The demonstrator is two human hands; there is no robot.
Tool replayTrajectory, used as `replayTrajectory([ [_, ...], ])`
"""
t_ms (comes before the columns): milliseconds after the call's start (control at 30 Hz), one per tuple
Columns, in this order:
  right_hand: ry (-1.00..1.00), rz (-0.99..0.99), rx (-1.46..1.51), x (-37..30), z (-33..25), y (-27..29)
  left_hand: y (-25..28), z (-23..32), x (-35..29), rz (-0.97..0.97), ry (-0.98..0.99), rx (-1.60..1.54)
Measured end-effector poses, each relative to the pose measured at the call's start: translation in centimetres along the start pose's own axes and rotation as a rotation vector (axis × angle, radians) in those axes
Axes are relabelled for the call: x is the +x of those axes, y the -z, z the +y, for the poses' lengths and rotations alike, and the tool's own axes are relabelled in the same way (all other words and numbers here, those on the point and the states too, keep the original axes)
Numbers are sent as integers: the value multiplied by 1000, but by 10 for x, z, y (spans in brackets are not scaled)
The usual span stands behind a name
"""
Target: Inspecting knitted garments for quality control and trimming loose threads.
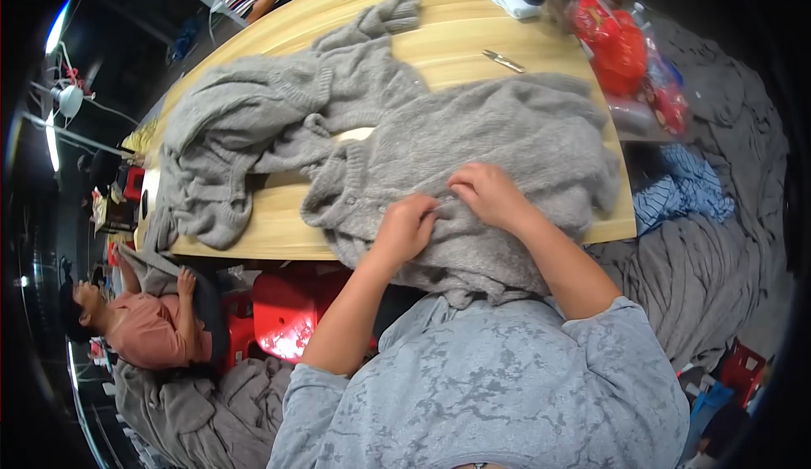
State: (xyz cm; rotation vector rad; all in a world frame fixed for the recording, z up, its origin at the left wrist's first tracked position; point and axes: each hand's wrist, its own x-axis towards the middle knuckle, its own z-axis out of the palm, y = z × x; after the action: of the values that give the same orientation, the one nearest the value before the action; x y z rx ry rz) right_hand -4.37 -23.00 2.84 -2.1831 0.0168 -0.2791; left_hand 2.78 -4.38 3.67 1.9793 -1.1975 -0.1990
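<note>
On the left of the pale wooden tabletop [460, 38], we see a crumpled grey knit garment [245, 114]. Beside it, a grey buttoned knit [507, 135] lies along the near edge, our left hand [409, 227] and right hand [487, 193] each pinching its fabric. Small snips [503, 61] lie farther back.

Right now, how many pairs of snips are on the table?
1: the snips lie on the table, beyond the near knit. More could be hidden beneath it.
</note>
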Motion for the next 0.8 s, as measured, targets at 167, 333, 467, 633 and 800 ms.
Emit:
replayTrajectory([
  [167,-1,-114,-188,14,6,-15,-16,-1,-8,36,-3,138],
  [333,23,-141,-277,2,6,-16,-21,-4,-14,69,-10,159],
  [467,-29,-138,-309,-5,-3,-8,-22,-1,-10,104,-80,192],
  [633,-167,-146,81,3,0,4,-22,3,1,167,-88,95],
  [800,-476,-149,449,9,10,-5,-23,0,2,154,-115,106],
])
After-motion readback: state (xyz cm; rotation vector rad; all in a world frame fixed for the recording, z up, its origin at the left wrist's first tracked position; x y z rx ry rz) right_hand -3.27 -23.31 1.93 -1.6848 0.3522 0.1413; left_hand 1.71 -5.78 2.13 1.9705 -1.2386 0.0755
